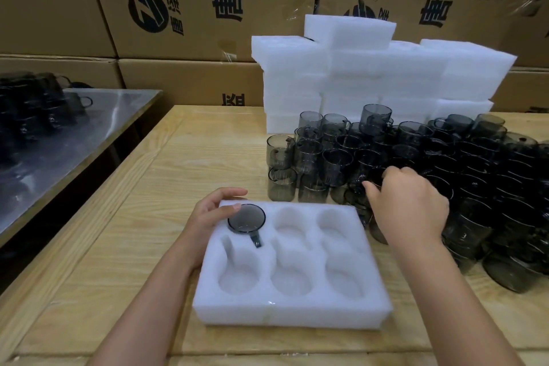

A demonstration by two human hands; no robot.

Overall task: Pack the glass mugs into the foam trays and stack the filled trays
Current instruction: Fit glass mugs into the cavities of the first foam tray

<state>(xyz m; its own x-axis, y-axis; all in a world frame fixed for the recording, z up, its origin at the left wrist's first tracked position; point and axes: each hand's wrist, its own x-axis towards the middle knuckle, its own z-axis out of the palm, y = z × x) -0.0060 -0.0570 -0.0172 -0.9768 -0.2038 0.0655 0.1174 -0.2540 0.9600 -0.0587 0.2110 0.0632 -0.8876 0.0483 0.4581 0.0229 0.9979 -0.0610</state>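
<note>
1. One mug [246, 218] sits in the foam tray [291, 309] — five holes are empty.
2. The left hand [211, 217] touches it, grip loose.
3. The right hand [410, 205] is in the mug pile [475, 163] — I cannot tell its grip.

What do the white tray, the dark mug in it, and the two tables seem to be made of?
White tray: soft foam, matte; its surface looks grainy and its pockets have fuzzy edges.
Dark mug: smoke-tinted glass, glossy; the foam shows through it.
Near table: pale wood, apparently unvarnished, with visible grain.
Left table: probably steel; it reflects light dully.
</note>
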